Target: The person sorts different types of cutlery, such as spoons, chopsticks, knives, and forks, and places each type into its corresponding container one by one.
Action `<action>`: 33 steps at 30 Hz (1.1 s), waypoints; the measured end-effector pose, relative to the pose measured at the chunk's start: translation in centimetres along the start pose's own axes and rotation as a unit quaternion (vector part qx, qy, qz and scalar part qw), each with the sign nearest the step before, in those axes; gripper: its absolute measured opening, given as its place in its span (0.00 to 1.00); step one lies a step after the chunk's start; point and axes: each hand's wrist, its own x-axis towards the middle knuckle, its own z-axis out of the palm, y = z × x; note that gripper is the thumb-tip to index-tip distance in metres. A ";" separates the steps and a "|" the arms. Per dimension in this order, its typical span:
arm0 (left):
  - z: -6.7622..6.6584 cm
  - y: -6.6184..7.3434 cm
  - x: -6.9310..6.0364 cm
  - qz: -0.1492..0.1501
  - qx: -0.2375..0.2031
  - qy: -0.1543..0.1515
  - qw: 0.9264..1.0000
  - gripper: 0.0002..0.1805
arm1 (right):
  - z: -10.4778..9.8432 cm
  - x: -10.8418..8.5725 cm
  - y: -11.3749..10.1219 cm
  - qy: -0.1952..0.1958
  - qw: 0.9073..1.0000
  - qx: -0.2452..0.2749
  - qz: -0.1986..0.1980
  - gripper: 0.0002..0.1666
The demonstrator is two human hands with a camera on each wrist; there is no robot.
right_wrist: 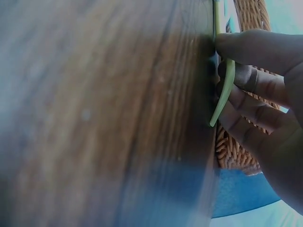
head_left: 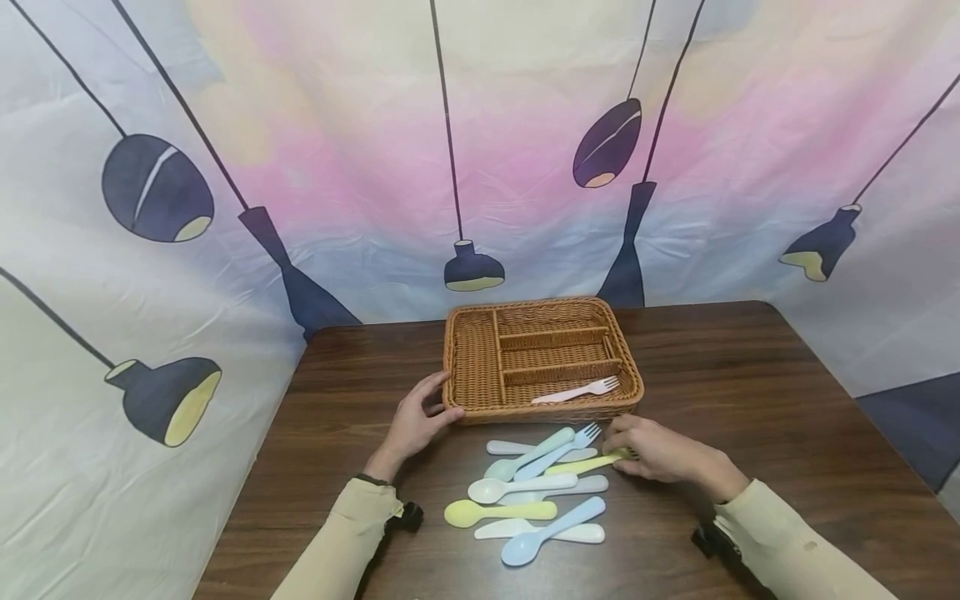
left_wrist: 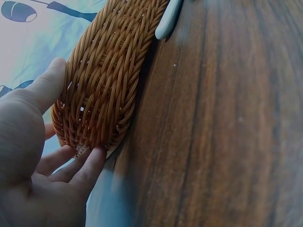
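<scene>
A brown wicker basket [head_left: 476, 358] with several compartments stands at the table's back; a pale pink fork [head_left: 573, 390] lies in its front compartment. My left hand [head_left: 415, 423] rests on the basket's front left corner, and in the left wrist view the fingers and thumb of that hand [left_wrist: 52, 137] touch its woven side [left_wrist: 102, 71]. Just before the basket's front right corner, my right hand [head_left: 660, 450] pinches a yellow-green fork [head_left: 585, 463] at its tined end. The right wrist view shows the fork [right_wrist: 226, 92] between thumb and fingers of the hand [right_wrist: 270, 90].
In front of the basket lies a loose pile of cutlery: a light blue spoon [head_left: 555, 530], a yellow spoon [head_left: 501, 512], a white spoon [head_left: 522, 487], a green spoon [head_left: 529, 454], a blue fork [head_left: 558, 452] and several white or grey knives. A painted cloth [head_left: 360, 167] hangs behind the table [head_left: 750, 375].
</scene>
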 end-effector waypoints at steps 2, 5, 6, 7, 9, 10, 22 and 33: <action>0.0 0.0 0.0 -0.005 0.001 0.000 1.000 0.39 | 0.0 -0.1 0.0 -0.004 1.000 0.007 0.006 0.09; 0.0 0.0 0.1 -0.013 0.001 0.000 1.000 0.39 | -0.2 -0.3 0.1 -0.009 1.000 0.012 0.015 0.08; 0.0 0.1 0.0 -0.014 0.000 0.000 1.000 0.39 | -0.3 -0.3 0.1 -0.010 1.000 0.013 0.019 0.08; 0.0 0.2 0.0 -0.015 0.000 0.000 1.000 0.39 | -0.3 -0.4 0.0 -0.010 1.000 0.013 0.021 0.08; 0.0 0.9 -0.1 -0.014 0.000 -0.001 1.000 0.38 | -0.5 -0.5 0.1 -0.004 1.000 0.009 0.019 0.09; -0.1 1.4 -0.2 -0.013 0.000 -0.003 1.000 0.38 | -0.6 -0.6 0.1 -0.002 1.000 0.007 0.019 0.09; -0.7 4.5 -0.9 -0.008 0.000 -0.007 1.000 0.37 | -1.6 -1.9 0.6 -0.009 0.998 0.018 0.051 0.09; -0.8 4.7 -0.8 -0.018 -0.011 -0.015 1.000 0.37 | -2.5 -3.3 1.2 -0.011 0.998 0.011 0.066 0.10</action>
